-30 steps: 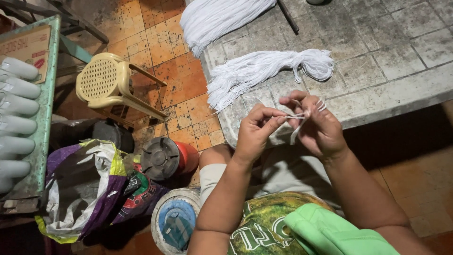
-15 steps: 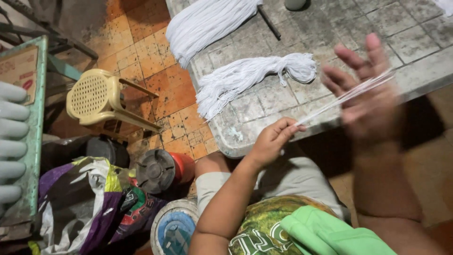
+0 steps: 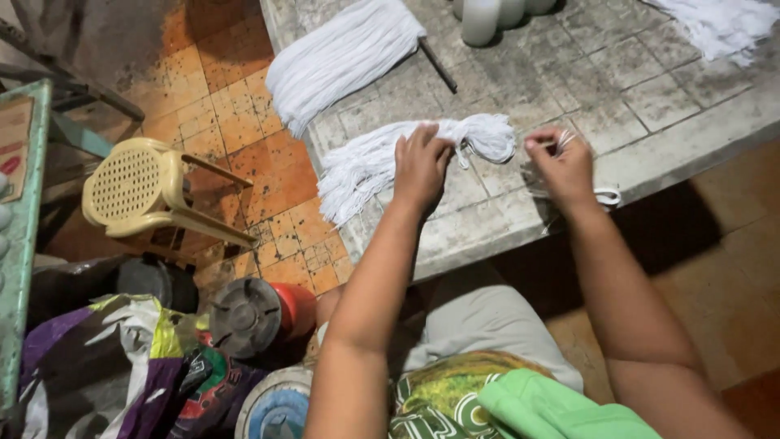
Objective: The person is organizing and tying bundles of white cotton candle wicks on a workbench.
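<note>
On the grey tiled tabletop (image 3: 650, 89), near its front edge, lies a small bundle of white string (image 3: 382, 158), its looped head to the right and its loose ends fanning out toward the left corner. The left hand (image 3: 422, 167) rests on top of this bundle, fingers bent down into the strands — whether its grip has closed on any of them cannot be told from this angle. The right hand (image 3: 565, 167) hovers just right of the bundle's head, thumb and fingertips pinched shut on a few thin white strands (image 3: 562, 140) that loop over the fingers; a short white loop (image 3: 605, 197) lies on the tabletop by the wrist. Farther back on the tabletop sits a larger bundle of white string (image 3: 341, 57) with a dark rod (image 3: 437, 65) at its right end, some pale cylinders (image 3: 487, 16) stand at the far edge, and more white string (image 3: 723, 24) lies at the far right. Down on the orange tiled floor (image 3: 236, 106) to the left stand a cream plastic stool (image 3: 138, 187), a red container with a grey lid (image 3: 260, 313) and a crumpled multicoloured bag (image 3: 122, 366).
</note>
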